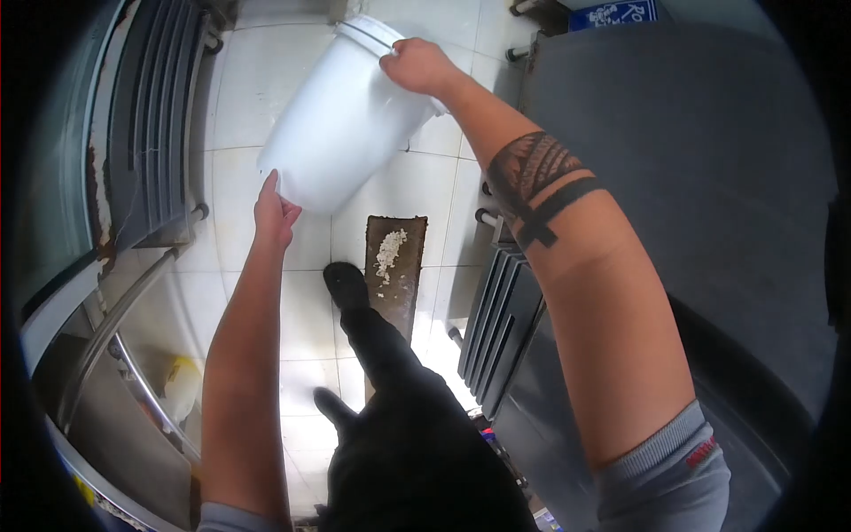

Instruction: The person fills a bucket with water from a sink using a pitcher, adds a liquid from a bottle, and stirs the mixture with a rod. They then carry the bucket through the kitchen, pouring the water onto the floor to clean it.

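A large white plastic bucket [332,124] is held tilted above the tiled floor, its rim pointing away from me and its base toward me. My right hand [424,66] is closed on the rim at its right side. At the base, my left hand [275,213] grips the lower edge, the thumb lying along the outer wall. The inside of the bucket faces away, so I cannot see what it holds. Under and nearer than the bucket, a brown rectangular strip [412,257] in the floor carries a small heap of whitish bits [388,253].
Dark grey appliances [656,133] line the right side, with a ribbed vent panel [501,310] low down. Another ribbed unit [160,115] and a metal rail [115,324] stand on the left. A yellowish container [182,390] sits behind the rail. A blue box [612,15] is at the far right.
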`<state>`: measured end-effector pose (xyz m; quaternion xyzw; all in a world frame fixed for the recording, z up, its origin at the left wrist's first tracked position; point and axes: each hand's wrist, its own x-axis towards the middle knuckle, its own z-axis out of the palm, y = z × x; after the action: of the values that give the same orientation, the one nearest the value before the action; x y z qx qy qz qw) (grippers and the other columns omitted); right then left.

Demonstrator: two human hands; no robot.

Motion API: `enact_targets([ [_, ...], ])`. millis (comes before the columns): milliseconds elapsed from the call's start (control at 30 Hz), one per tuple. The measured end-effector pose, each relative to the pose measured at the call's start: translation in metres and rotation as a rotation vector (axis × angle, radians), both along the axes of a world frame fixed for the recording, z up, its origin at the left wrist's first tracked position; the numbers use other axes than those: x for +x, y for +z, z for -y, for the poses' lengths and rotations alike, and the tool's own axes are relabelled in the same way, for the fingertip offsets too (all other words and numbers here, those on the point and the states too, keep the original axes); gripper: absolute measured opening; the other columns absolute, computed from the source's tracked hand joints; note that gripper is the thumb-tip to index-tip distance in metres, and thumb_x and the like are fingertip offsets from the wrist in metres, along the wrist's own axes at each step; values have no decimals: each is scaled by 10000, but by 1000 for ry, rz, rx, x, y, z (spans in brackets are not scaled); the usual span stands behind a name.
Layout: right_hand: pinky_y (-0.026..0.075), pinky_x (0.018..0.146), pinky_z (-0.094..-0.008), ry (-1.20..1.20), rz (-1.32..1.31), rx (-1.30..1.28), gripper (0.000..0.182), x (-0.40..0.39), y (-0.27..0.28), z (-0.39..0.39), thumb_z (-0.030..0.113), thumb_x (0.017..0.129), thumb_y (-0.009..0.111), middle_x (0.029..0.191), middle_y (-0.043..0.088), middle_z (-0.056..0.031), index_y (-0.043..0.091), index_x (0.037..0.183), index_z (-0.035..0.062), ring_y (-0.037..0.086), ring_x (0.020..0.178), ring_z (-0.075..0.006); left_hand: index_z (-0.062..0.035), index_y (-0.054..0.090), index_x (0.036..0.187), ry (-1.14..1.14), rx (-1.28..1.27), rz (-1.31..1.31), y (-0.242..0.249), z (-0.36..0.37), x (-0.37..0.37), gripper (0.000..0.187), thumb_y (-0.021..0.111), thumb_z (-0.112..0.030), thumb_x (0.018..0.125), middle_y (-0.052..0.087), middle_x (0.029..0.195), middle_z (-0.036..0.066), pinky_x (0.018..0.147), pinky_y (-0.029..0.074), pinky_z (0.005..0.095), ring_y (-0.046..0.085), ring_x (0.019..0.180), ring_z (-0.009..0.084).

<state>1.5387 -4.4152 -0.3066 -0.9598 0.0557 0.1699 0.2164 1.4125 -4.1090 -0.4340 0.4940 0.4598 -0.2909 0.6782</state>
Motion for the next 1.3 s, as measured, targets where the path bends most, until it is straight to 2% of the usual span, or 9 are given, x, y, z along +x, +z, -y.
enact_targets([
  [233,493,962,-426,-174,-30,7,491,-14,-5,62,344,856,498,1168,658,-244,666,1128,-29,624,1088,-398,-134,461,792,-123,-58,36,8,54,28,417,676,-476,893,373,714,-17,778,493,327,428,655,133],
  [433,488,928,-434,-465,-109,154,482,-70,-19,107,328,837,536,1096,658,-287,646,1104,-59,634,1038,-419,-23,577,1108,-289,68,56,17,81,44,526,658,-498,898,492,946,59,948,462,372,503,938,190],
  [500,460,559,-347,-613,-59,261,275,-96,-32,118,250,862,578,744,591,-87,635,933,-10,553,627,-185,18,540,1269,-399,59,98,17,87,44,665,662,-510,885,560,1149,84,967,420,355,522,1018,185],
  [633,536,704,-414,-809,-216,322,431,-138,-19,121,278,830,563,977,668,-227,640,1080,-64,661,831,-321,9,573,1241,-521,98,142,16,97,44,643,666,-516,881,593,1186,101,946,422,372,532,1055,186],
  [900,534,621,-365,-946,-316,376,703,-192,-40,145,320,847,618,951,633,-79,439,1443,-8,590,781,-183,46,681,885,-717,80,242,15,111,-12,529,684,-484,884,661,748,105,637,485,385,614,680,192],
  [1000,496,522,-348,-779,-427,155,468,-173,-37,123,307,838,592,760,604,-78,623,1162,-29,559,614,-164,76,654,905,-514,87,177,21,100,-60,505,737,-419,850,679,828,160,678,515,403,661,748,233],
  [1067,536,632,-403,-604,-478,0,428,-157,-26,85,308,853,571,834,664,-169,637,1124,-16,653,720,-275,123,556,1156,-427,110,4,-6,93,-109,617,723,-394,865,665,1012,186,688,526,397,662,832,248],
  [1200,472,936,-478,19,-281,-157,413,-139,-46,20,318,875,549,1055,653,-284,641,1117,-4,608,1055,-447,102,514,1251,-23,-68,-230,-11,92,-219,662,642,-465,936,641,1117,188,646,587,372,682,824,258],
  [1300,491,923,-483,321,-353,-184,381,-108,-60,-67,312,866,524,1077,670,-240,659,1081,28,630,1042,-410,37,464,1314,263,-219,-392,26,101,-261,673,595,-515,954,619,1125,170,652,613,407,678,863,286],
])
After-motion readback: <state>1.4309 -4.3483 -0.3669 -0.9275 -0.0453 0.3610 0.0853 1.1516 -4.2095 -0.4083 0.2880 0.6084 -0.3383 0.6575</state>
